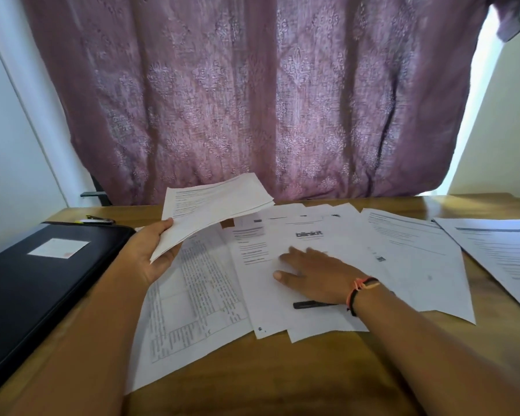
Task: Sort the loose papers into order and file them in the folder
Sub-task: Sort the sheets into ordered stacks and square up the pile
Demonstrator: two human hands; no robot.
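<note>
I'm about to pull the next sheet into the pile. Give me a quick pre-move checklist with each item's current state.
1. Left hand holds the gathered stack: ok, thumb on top, stack raised off the table.
2. Right hand on a loose sheet: ok, fingers flat on the blinkit sheet.
3. Pen off the papers: not ok, it lies on the sheets under the right wrist.
4. Folder open to receive papers: not ok, it lies closed at the left.
5. Stack in correct order: cannot tell, print too blurred.
</note>
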